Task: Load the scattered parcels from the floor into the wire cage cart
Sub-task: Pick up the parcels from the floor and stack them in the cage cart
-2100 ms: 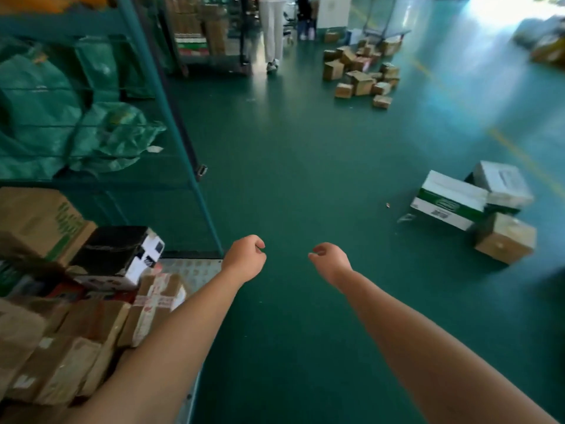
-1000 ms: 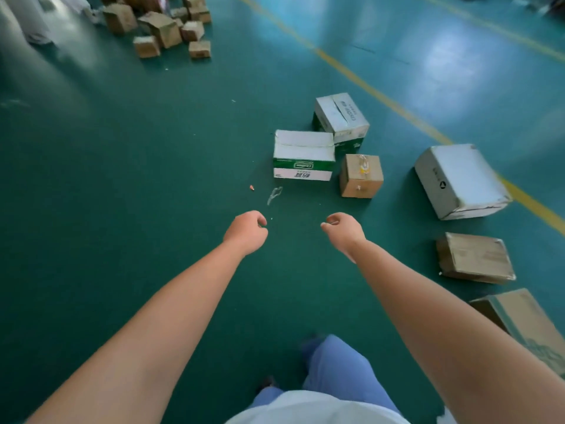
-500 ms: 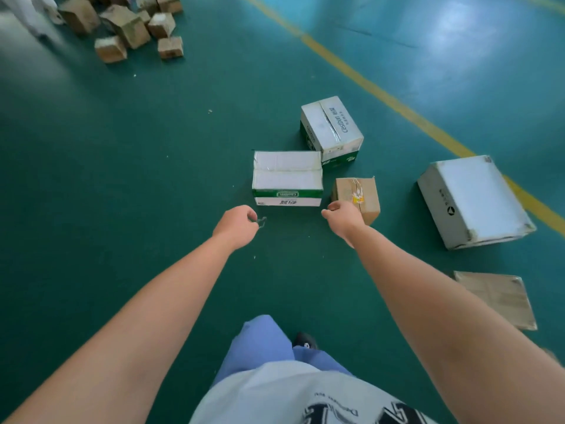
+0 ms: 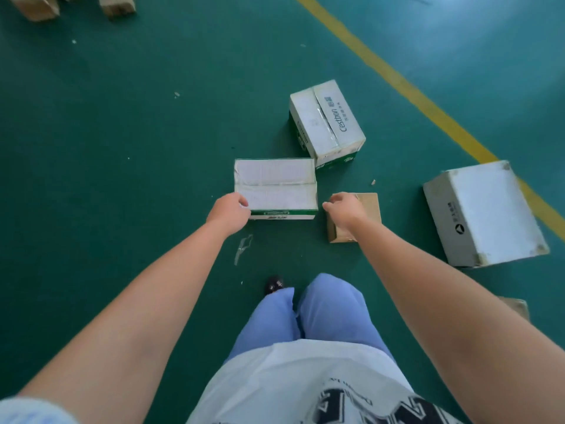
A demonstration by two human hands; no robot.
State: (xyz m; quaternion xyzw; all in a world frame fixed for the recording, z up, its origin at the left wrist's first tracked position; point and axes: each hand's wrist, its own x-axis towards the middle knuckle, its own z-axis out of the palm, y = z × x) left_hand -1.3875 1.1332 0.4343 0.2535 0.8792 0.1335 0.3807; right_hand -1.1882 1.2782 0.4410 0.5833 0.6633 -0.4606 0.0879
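Head view, looking down on a dark green painted floor (image 4: 122, 179). Nearest the person lies a white rectangular cardboard parcel with a green band along its front edge (image 4: 275, 186). The left hand (image 4: 228, 212) touches this parcel's near left corner, fingers curled at the edge; whether it grips cannot be told. The right hand (image 4: 344, 208) hovers, loosely curled and holding nothing, over a small brown cardboard parcel (image 4: 368, 209) just right of the white one. Beyond, touching the first parcel's far right corner, sits a white taped carton printed "Cestbon" (image 4: 327, 120). Farther right, well apart, lies a large white-grey cardboard box (image 4: 486, 212), tilted, across a yellow floor stripe (image 4: 397, 78). Small brown boxes (image 4: 33, 7) lie top left. A clear tape scrap (image 4: 243, 249) lies near the feet.
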